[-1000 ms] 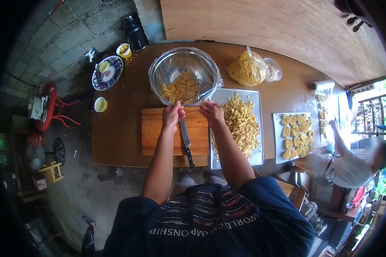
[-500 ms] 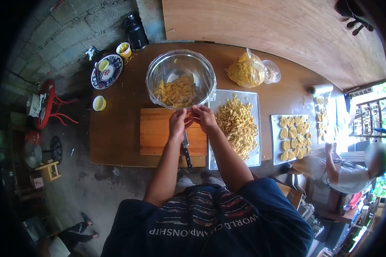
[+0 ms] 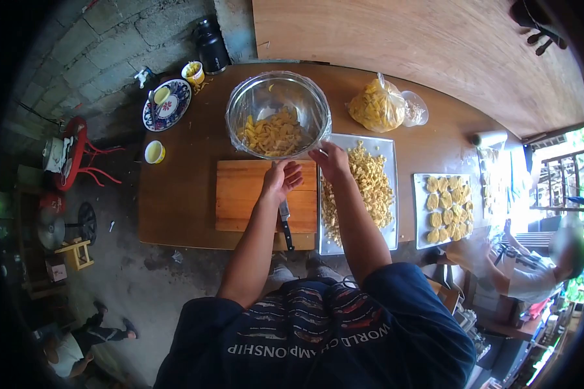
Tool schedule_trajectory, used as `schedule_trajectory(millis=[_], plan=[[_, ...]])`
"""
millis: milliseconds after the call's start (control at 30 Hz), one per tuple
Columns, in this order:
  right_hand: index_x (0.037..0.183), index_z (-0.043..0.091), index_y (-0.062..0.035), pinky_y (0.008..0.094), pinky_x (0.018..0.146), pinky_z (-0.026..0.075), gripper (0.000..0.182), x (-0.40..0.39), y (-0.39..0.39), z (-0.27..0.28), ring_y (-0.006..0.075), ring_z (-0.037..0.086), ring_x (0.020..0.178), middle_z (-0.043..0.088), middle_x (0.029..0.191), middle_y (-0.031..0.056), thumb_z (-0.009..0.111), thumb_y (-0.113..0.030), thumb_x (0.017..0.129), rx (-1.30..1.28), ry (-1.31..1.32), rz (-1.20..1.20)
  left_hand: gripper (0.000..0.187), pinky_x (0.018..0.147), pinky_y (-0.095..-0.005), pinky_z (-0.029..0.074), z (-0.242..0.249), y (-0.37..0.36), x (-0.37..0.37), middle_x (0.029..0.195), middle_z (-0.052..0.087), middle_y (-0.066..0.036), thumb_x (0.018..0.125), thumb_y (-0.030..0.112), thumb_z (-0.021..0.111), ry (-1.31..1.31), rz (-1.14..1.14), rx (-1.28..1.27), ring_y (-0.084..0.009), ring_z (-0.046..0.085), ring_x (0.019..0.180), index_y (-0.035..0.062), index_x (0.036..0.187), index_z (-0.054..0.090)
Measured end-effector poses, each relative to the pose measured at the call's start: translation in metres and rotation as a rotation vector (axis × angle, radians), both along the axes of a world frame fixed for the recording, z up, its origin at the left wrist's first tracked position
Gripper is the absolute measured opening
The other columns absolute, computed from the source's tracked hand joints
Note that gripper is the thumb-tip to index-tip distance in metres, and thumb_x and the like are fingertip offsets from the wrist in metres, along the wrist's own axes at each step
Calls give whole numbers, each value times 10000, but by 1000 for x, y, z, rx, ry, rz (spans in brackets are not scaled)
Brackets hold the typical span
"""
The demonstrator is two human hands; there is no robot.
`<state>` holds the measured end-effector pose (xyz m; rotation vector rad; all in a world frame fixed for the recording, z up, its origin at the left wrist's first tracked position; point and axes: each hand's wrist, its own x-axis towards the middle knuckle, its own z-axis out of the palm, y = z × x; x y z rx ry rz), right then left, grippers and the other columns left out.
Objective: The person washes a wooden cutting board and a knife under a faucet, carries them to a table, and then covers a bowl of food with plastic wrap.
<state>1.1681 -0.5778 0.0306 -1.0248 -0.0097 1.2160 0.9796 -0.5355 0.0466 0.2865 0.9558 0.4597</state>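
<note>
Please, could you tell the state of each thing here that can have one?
Bowl: partly filled, clear film at rim
Left hand: fingers partly curled, grip unclear
Right hand: at bowl's edge, grip unclear
Cutting board: flat
Knife: on board, blade partly hidden
Plastic bag: filled, gathered at top
Larger tray: heaped with pale pieces
Smaller tray: set with yellow rounds
Near tub: open
Flask: upright

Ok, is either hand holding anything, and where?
Right hand seems to pinch the plastic wrap by its near-right edge; left hand: cannot tell.
</note>
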Motion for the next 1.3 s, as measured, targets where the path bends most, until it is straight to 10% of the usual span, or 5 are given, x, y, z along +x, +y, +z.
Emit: schedule_trajectory(millis=[600, 1300], plan=[[865, 536, -42, 379, 673, 598, 148, -38, 12, -16, 209, 620, 707, 577, 820, 70, 607, -150, 937, -140, 0, -165, 231, 728, -377, 618, -6, 11, 2, 905, 652, -83, 998, 218, 555, 121, 187, 168, -214, 677, 807, 13, 1099, 587], [1003, 579, -19, 370, 792, 603, 114, -61, -14, 1, 243, 661, 822, 638, 923, 106, 644, -87, 938, -35, 81, 82, 116, 761, -309, 605, -12, -11, -2, 920, 667, -59, 986, 132, 593, -12, 478, 72, -179, 682, 833, 30, 1040, 585]])
